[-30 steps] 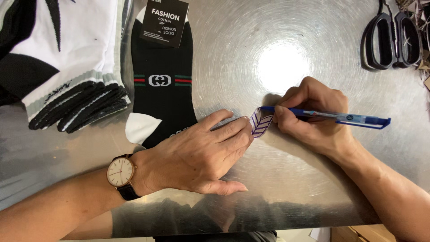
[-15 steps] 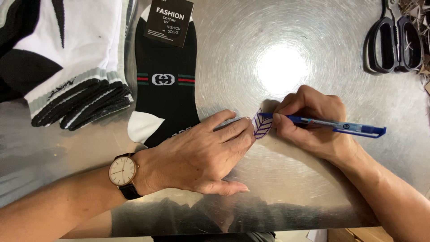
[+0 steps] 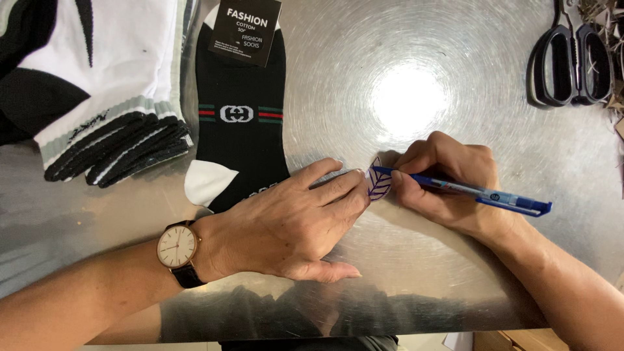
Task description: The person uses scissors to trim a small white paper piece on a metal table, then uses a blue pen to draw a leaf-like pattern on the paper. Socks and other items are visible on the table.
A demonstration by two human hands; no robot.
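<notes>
A small white leaf-shaped paper piece [image 3: 379, 182] with blue lines on it lies on the shiny metal table [image 3: 455, 279]. My left hand [image 3: 286, 224] lies flat, its fingertips pressing the left side of the paper. A wristwatch [image 3: 177, 247] with a black strap sits on that wrist. My right hand [image 3: 448, 182] grips a blue pen [image 3: 481, 193], whose tip rests on the paper's upper edge. Part of the paper is hidden under my fingers.
A black sock [image 3: 242, 123] with a card label lies just above my left hand. A stack of black and white socks [image 3: 97, 97] sits at the upper left. Black-handled scissors [image 3: 572, 58] lie at the upper right. The table's front edge runs near the bottom.
The pen tip has shifted slightly along the paper while my left hand kept pressing it down. The hands otherwise hold the same pose.
</notes>
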